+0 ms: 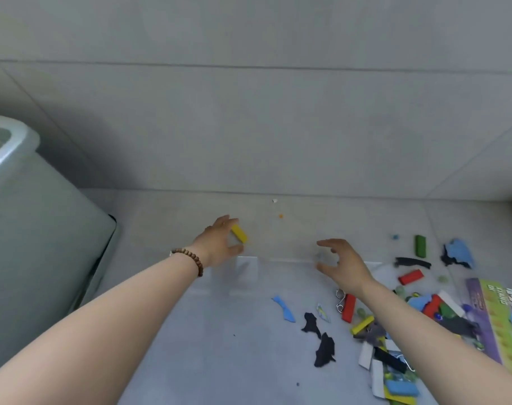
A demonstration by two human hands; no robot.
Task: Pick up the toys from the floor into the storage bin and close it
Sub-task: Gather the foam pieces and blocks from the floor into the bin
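The small yellow bar-shaped block [239, 233] sits mid-frame, right at the left hand [218, 244] — its long side slants down to the right. The fingers curl round it, but a real grip cannot be told. The right hand [343, 266], spread wide and holding nothing, is farther off.

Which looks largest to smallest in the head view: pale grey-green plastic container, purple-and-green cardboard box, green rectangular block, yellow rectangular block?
1. pale grey-green plastic container
2. purple-and-green cardboard box, partly cut off by the frame
3. green rectangular block and yellow rectangular block look alike; too close to rank
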